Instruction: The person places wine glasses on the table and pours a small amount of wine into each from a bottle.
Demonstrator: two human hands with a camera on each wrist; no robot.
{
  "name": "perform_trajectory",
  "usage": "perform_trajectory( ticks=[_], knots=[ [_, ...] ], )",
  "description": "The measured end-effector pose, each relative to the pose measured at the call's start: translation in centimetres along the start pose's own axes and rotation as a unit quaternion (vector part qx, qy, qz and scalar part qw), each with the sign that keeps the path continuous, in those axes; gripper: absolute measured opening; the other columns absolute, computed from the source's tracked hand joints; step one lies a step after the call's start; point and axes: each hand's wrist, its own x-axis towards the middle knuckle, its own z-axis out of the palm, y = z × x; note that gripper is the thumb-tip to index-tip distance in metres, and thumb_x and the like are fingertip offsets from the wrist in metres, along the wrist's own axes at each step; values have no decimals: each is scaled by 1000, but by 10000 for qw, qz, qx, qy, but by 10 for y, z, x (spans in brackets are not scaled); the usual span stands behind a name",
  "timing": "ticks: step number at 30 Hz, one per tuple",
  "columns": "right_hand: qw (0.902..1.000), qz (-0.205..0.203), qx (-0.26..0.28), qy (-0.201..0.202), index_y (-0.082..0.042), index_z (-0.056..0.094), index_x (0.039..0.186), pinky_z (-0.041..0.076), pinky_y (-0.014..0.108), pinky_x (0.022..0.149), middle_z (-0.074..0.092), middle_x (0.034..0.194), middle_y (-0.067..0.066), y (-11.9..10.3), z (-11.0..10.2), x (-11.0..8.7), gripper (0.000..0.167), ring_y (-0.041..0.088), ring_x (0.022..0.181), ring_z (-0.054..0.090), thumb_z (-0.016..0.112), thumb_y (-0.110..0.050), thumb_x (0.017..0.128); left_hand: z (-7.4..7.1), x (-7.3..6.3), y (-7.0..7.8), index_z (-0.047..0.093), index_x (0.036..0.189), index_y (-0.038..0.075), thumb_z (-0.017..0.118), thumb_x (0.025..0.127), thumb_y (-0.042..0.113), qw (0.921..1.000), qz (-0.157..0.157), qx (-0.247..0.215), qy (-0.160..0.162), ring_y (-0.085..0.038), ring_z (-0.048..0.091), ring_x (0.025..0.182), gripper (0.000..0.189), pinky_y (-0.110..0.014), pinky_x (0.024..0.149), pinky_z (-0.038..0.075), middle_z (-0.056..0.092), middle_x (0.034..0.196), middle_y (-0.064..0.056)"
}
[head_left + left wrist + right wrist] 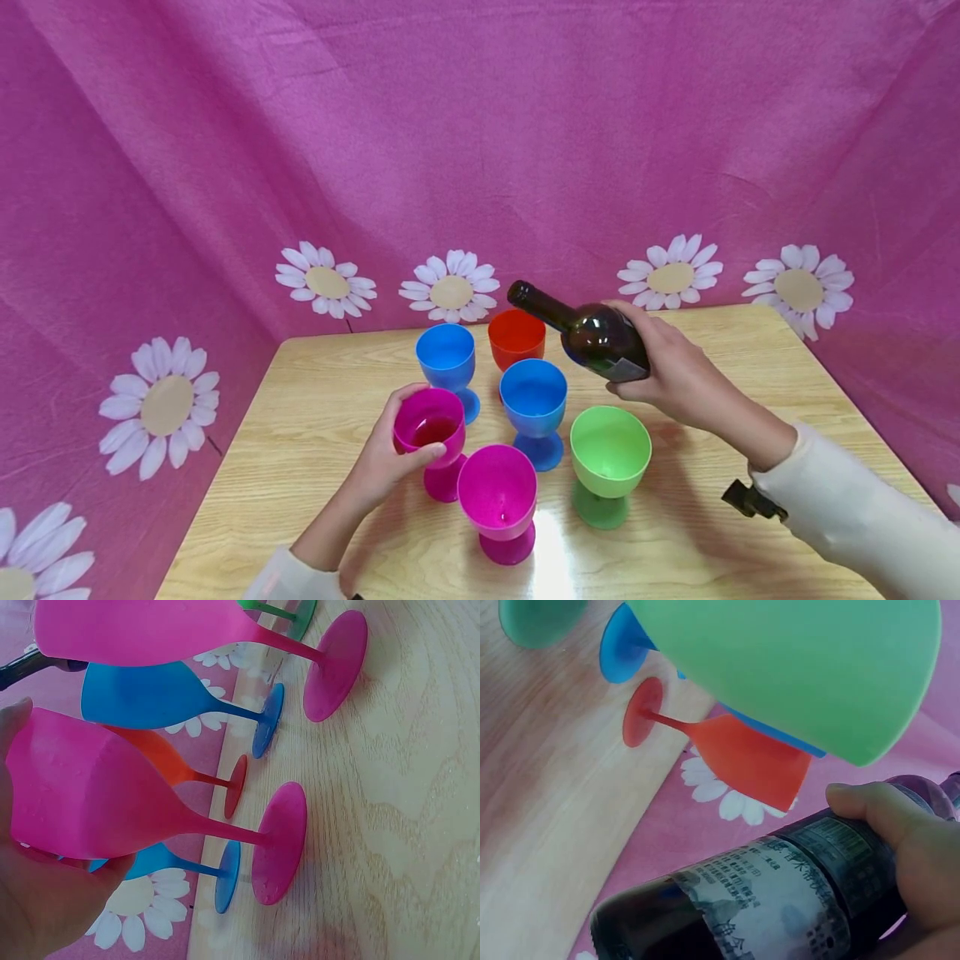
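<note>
My left hand [390,458] holds the bowl of a pink goblet [441,408], thumb across the near side and fingers round the back. Dark red liquid shows inside it, and its foot stands on the table in the left wrist view. My right hand [671,367] grips a dark glass wine bottle [603,337] round its body, tilted with the neck up and to the left, above the goblets. A printed label [769,892] covers the bottle's side in the right wrist view. No liquid is seen leaving the mouth. Nearest the bottle are a red goblet [517,340] and a blue goblet [534,396].
A second pink goblet [497,492] stands at the front, with a green goblet [611,450] to its right. Another blue goblet [446,357] is at the back left. All share a wooden table [315,417], backed by a pink cloth [480,150] with white flowers.
</note>
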Motion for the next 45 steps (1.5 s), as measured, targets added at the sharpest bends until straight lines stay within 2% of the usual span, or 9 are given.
perform_trajectory(
  ticks=[5,10,18,24,28,32,37,45],
  knots=[
    [9993,14,335,160,-17,38,153,47,62,96,60,133,18,9,5,-5,99,38,116,59,92,0,71,0,-1,0,35,154,19,84,85,17,10000,-34,-11,-2,-36,47,137,84,-34,93,58,52,146,-8],
    [9984,267,372,342,-17,35,155,47,65,96,58,136,21,17,11,-11,102,41,116,60,92,-2,72,0,0,0,36,153,20,84,85,16,10000,-22,-24,-5,-36,47,137,84,-34,93,58,52,146,-8],
    [9952,526,528,637,-20,29,159,47,71,93,56,141,24,30,21,-22,108,46,117,60,93,-6,73,0,0,-1,33,155,15,84,85,16,10000,12,-17,-33,-37,46,137,87,-34,93,58,51,146,-9],
    [9917,729,689,807,-18,27,159,47,67,91,58,136,29,38,30,-28,107,47,113,62,92,-8,75,0,0,0,33,155,16,85,84,16,10000,3,-13,-21,-37,46,138,88,-35,92,59,51,147,-9],
    [9889,870,815,886,-15,27,158,48,64,91,59,133,30,41,37,-32,104,47,110,63,91,-8,76,-1,0,-1,35,154,21,85,84,16,10000,-59,-4,6,-36,45,138,87,-35,92,59,51,147,-8],
    [9845,1116,977,938,-15,26,158,48,61,91,60,132,27,44,43,-35,102,45,109,64,90,-11,78,-1,0,-1,34,154,20,86,83,16,10000,-86,18,17,-36,45,139,88,-35,91,59,50,147,-7],
    [9757,1390,1413,930,-21,20,162,44,61,96,57,137,25,48,49,-38,106,43,115,60,89,-13,81,-1,0,0,33,155,18,86,83,16,10000,-82,16,18,-37,45,139,89,-35,91,59,50,148,-8],
    [9629,1677,1857,1007,-25,14,163,39,60,100,51,142,25,53,58,-40,108,42,119,54,87,-13,83,0,1,-1,33,155,18,86,84,16,9999,-108,6,8,-36,44,140,89,-35,92,59,50,148,-8]
  ],
)
